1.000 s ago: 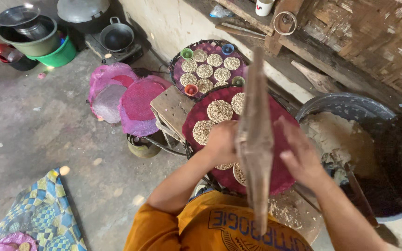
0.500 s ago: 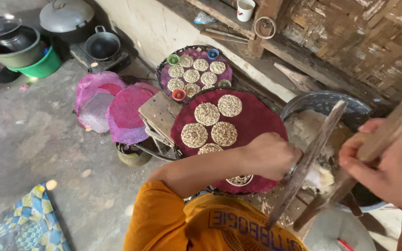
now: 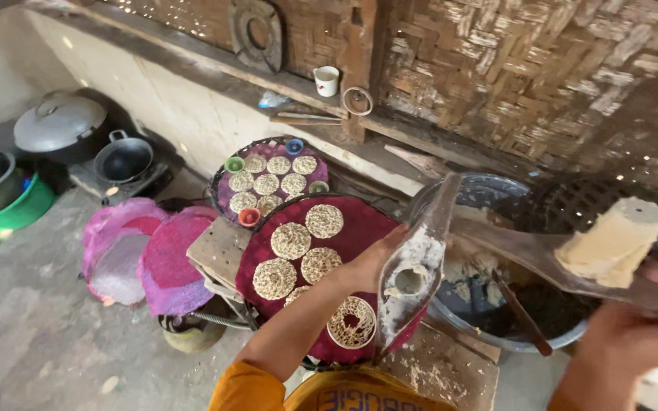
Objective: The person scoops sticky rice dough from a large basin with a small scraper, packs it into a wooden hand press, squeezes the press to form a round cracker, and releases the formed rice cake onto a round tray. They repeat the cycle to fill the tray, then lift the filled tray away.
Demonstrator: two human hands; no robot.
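Batter-crusted clear plastic mould sheet (image 3: 413, 266), with a round hole in its floury lower part, stands almost on edge just above the maroon round woven tray (image 3: 359, 228). The left hand (image 3: 378, 262) pinches its near edge, fingers closed on the sheet. The right hand (image 3: 634, 335) is wrapped around a pale wooden pestle-like roller (image 3: 611, 243) and what seems to be the sheet's far end; how those fingers sit on the sheet I cannot tell. My judgement is that the sheet is light and floppy, slick where wet and gritty where dried, so it is best held by the clean edges, away from the hole.

Under it on the tray lie lacy round rice noodle cakes (image 3: 291, 240), thin and likely fragile while damp; one fresh cake (image 3: 352, 321) lies just beside the sheet's lower tip. The tray rests on a rough wooden bench (image 3: 218, 247). To the right sits a dark metal basin (image 3: 496, 304) holding dough and a stick.

Farther off, a second round tray (image 3: 268, 179) carries more cakes and small coloured cups, pink woven trays (image 3: 142, 255) lie on the concrete floor, and black pots (image 3: 123, 160) stand beside a green basin (image 3: 24, 209). A white mug (image 3: 326, 79) sits on the ledge below the woven bamboo wall (image 3: 542, 76).
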